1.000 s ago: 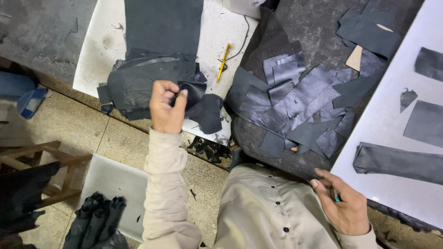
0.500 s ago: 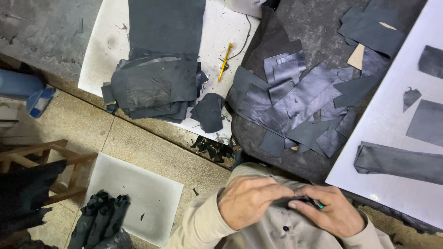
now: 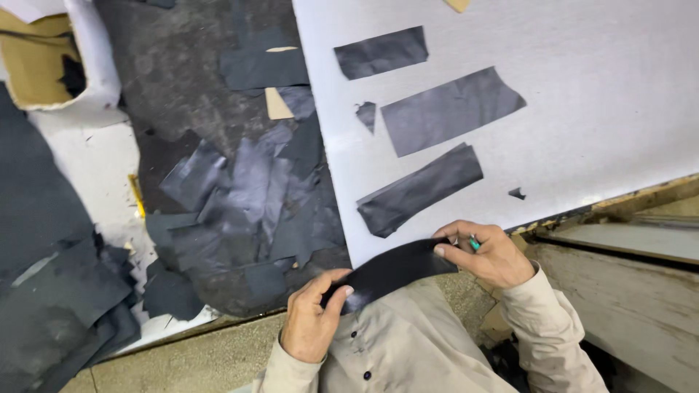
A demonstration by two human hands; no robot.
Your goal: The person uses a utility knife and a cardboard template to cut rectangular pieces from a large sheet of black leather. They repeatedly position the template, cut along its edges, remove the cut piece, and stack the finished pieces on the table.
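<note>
Both my hands hold one dark leather strip [image 3: 389, 269] stretched between them, close to my beige shirt. My left hand [image 3: 312, 316] pinches its left end. My right hand [image 3: 486, 251] pinches its right end and also keeps a small green-tipped tool between the fingers. The strip sits just below the near edge of a white board [image 3: 597, 94]. On that board lie three cut dark leather pieces: a long strip [image 3: 419, 189] nearest my hands, a wider piece [image 3: 451, 109] above it, and a smaller one [image 3: 381, 52] at the top.
A heap of dark leather scraps [image 3: 255, 196] covers a grey sheet left of the board. More dark leather [image 3: 51, 291] is piled at the far left beside a yellow pencil [image 3: 136, 195]. A wooden ledge [image 3: 626, 247] runs at the right; tiled floor shows below.
My left hand left the leather pile at the left and came to my right hand; both now hold a dark strip. The camera swung right toward the white board.
</note>
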